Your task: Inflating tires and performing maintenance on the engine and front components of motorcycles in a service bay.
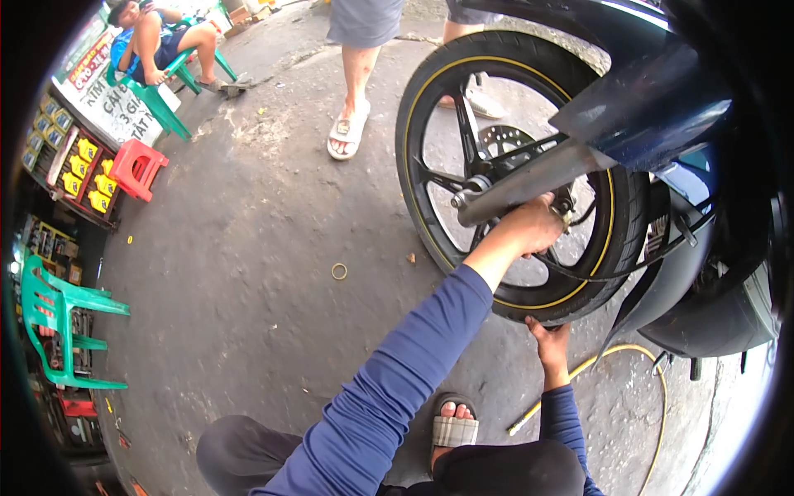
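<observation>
A motorbike front wheel (426, 99), black with a yellow rim stripe, stands below a grey fork (504, 190) and dark bodywork (637, 91). My left hand (529, 227) reaches in at the brake caliper (564, 201) under the fork, fingers curled; what they hold is hidden by the hand itself. A black cable runs from near there across the tyre. Lower down, my right hand (550, 339) grips the underside of the tyre, thumb upward against it, other fingers partly hidden.
A standing person's sandalled foot (347, 132) is beyond the wheel; another person (149, 45) sits on a green chair. Left are a red stool (137, 165), green chair (50, 306) and shelves (83, 190). A yellow hose (662, 388) and small ring (339, 264) lie on the pavement.
</observation>
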### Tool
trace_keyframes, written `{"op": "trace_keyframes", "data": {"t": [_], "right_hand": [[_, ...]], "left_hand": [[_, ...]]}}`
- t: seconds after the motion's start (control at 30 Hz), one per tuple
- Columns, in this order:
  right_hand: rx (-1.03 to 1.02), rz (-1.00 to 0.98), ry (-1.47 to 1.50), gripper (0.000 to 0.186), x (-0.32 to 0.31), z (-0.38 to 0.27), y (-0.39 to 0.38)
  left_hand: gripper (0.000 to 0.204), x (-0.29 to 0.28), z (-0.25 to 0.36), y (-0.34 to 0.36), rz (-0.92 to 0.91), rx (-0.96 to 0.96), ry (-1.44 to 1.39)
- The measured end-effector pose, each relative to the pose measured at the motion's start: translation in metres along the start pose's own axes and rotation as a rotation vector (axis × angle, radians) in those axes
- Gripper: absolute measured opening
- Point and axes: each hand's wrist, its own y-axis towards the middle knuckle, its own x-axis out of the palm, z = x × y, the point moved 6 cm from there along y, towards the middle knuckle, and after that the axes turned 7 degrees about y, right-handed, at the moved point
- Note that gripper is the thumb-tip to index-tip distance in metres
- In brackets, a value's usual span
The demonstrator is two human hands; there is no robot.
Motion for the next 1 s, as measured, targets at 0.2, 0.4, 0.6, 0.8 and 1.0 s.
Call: {"op": "trace_keyframes", "data": {"t": [0.2, 0.4, 0.6, 0.8, 1.0], "right_hand": [[-0.018, 0.054, -0.013, 0.052, -0.001, 0.001, 0.006], [0.103, -0.019, -0.154, 0.047, -0.001, 0.010, 0.004], [0.386, -0.418, -0.431, 0.028, 0.053, -0.135, -0.061], [0.398, -0.653, -0.511, 0.015, 0.186, -0.166, -0.069], [-0.101, -0.776, -0.964, 0.009, 0.211, -0.193, -0.089]], "left_hand": [[0.071, 0.002, -0.001, 0.004, -0.054, -0.041, 0.031], [0.032, -0.008, -0.024, -0.075, 0.186, 0.490, 0.503], [0.024, -0.054, -0.047, -0.321, -0.662, 0.409, 0.523], [0.023, -0.098, -0.053, -0.309, 0.169, 0.016, 0.168], [0.040, -0.109, -0.124, -0.417, 0.910, -0.484, -0.038]]}}
